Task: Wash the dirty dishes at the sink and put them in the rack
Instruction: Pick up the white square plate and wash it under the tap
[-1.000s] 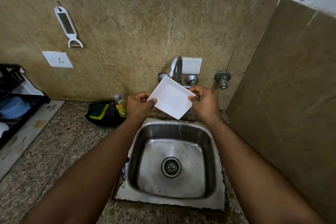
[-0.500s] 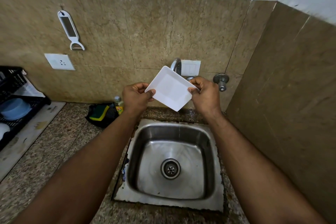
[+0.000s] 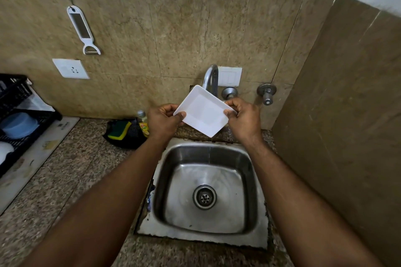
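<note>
Surroundings: a steel sink (image 3: 258, 238) is set into a speckled stone counter (image 3: 71, 171), its tap (image 3: 211, 78) rising from the tiled wall directly behind the held dish, with two wall valves (image 3: 266, 91) to the tap's right. A green-and-yellow sponge (image 3: 119, 129) on a dark cloth and a small detergent bottle (image 3: 143, 123) stand at the back of the counter, left of the sink. A black rack (image 3: 13, 102) at the far left holds a blue bowl (image 3: 18, 124). A white peeler (image 3: 83, 30) hangs on the wall above a socket (image 3: 70, 68). Compared with the earlier view, the white square plate (image 3: 205, 111) remains raised above the sink between both hands, with little change in tilt. The plate is tipped on one corner, its surface looks clean, and a thin thread of water falls from its lowest corner into the basin. The left hand (image 3: 162, 120) pinches the plate's left corner; the right hand (image 3: 244, 118) pinches its right corner.
</note>
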